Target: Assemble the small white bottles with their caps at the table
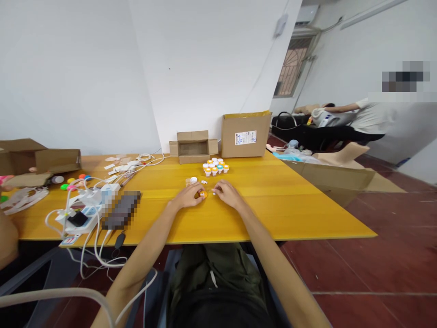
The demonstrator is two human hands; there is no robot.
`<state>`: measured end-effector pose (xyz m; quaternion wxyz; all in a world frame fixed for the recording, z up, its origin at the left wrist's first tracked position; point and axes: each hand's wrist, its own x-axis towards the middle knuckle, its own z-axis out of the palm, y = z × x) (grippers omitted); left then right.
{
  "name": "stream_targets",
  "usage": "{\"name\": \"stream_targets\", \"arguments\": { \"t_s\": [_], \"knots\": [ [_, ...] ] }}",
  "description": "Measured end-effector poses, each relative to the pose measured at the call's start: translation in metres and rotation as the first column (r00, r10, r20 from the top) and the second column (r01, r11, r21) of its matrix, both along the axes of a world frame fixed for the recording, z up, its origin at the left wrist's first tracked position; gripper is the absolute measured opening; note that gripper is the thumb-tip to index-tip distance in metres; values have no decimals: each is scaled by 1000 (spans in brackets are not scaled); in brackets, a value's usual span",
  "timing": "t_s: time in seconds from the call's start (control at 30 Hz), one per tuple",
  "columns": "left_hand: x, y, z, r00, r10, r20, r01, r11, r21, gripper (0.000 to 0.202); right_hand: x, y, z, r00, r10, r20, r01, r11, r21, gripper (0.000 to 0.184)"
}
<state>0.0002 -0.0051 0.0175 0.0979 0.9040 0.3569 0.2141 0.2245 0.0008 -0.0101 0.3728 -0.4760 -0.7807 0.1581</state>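
A yellow-brown worktop [273, 200] is standing against a white wall [201, 59], a small open carton [193, 148] and a taller box [244, 148] lining its far edge. Near the worktop's middle, the left hand [187, 197] is pinching an orange round piece [203, 194]. The right hand [228, 193] is curling narrowly just beside it, a tiny white piece [214, 193] showing at its fingertips; whether it is gripping, I cannot tell. Lidded white cups [214, 170] are clustering beyond.

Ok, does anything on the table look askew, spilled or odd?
Yes, the white cables: they lie tangled across the power strip and loop over the near edge of the table, untidy compared with the closely grouped white pieces. No spill or damage shows.
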Motion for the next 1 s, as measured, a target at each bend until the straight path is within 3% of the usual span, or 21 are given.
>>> {"name": "stream_targets", "arguments": {
  "t_s": [1.0],
  "knots": [
    [2, -2, -2, 1000, -10, 27, 12, 999, -47, 17, -7, -1, 1, 990, 99, -101, -95, 995, 41, 14]
  ]
}}
